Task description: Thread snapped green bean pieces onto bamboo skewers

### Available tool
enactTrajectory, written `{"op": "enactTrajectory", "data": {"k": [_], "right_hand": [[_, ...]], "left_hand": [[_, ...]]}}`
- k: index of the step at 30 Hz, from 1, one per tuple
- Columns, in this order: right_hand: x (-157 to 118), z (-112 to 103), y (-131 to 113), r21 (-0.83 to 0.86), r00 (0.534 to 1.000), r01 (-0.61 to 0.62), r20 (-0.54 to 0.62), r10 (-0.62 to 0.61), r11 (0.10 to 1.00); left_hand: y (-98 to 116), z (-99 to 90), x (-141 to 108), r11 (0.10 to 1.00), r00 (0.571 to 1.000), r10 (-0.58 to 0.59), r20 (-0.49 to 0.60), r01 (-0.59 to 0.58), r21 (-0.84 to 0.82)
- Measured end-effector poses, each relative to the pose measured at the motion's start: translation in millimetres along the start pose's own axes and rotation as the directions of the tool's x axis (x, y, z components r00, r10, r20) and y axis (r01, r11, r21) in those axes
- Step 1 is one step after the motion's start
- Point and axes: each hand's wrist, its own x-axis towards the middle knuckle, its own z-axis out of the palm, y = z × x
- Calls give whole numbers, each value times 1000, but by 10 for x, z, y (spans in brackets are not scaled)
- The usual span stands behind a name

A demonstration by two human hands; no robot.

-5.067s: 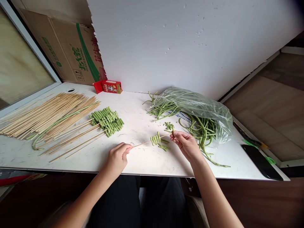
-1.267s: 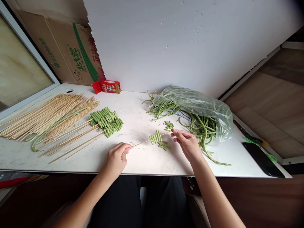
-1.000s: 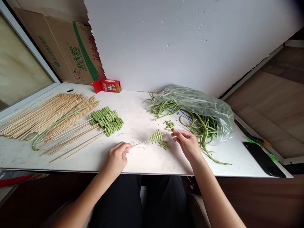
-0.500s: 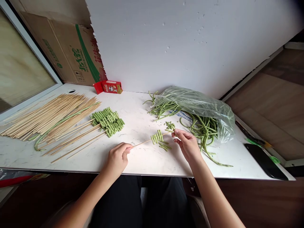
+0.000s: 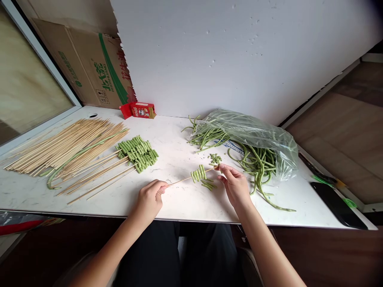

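Observation:
My left hand is closed around the lower end of a thin bamboo skewer. Several cut green bean pieces are threaded side by side on it. At the skewer's far tip my right hand is closed in a pinch, holding a short bean piece that its fingers mostly cover. A few loose cut pieces lie on the table just under the skewer. Small bean trimmings sit in a little heap beyond the right fingertips.
Finished bean skewers are stacked to the left, beside a wide spread of bare skewers with a long bean across them. A clear plastic bag of long beans lies right. Further out are a black phone and a red box.
My right hand has shifted slightly at the skewer tip, and the bean piece there shows less between the fingers. The left hand keeps its hold; the view has moved a little.

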Motion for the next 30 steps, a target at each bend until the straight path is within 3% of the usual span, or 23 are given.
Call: {"op": "enactTrajectory", "data": {"k": [15, 30], "right_hand": [[-152, 176, -15, 169, 998, -52, -30, 58, 984], [-171, 177, 73, 195, 1000, 2, -5, -1, 981]], "left_hand": [[36, -28, 24, 1000, 1000, 4, -16, -3, 15], [42, -27, 33, 999, 999, 25, -39, -25, 21]]}}
